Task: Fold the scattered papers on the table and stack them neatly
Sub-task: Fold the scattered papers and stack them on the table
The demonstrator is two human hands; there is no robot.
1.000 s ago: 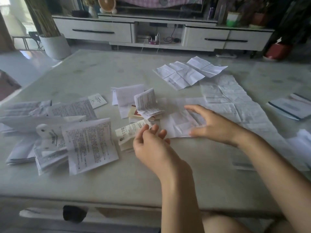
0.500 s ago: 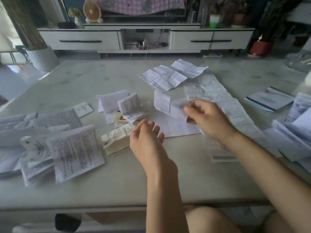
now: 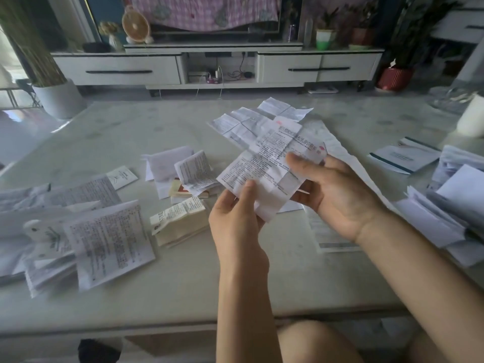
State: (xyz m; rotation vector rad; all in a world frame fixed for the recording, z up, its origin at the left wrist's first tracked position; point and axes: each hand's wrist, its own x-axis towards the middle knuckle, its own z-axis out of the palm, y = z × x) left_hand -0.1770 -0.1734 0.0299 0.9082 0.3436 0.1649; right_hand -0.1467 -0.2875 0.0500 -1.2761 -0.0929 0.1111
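The left hand and the right hand are now holding a white, creased, printed paper leaflet in the air above the table. One second ago the leaflet was lying flat, the right hand was pressing on it, and the left hand was hovering near the small stack. The left thumb is pinching the near left edge. The right thumb is pressing on the printed face, with the fingers curled underneath. The leaflet is partly opened and tilted. This probably means that one more sheet is being picked up for folding; no new crease is made yet.

The pale, stone-patterned table is carrying the remaining papers:
- A small, thick stack of folded cream papers is lying just left of the left hand.
- A loose pile of printed white leaflets is spreading along the left side.
- A long, unfolded white sheet is lying under the right hand.
- A heap of white sheets is occupying the right edge.
- A creased, opened white sheet is lying farther back.

Much of the task is remaining, judging by these sheets.

Beyond the table, a low white cabinet with dark handles is standing against the wall, and a red plant pot is standing at its right end.
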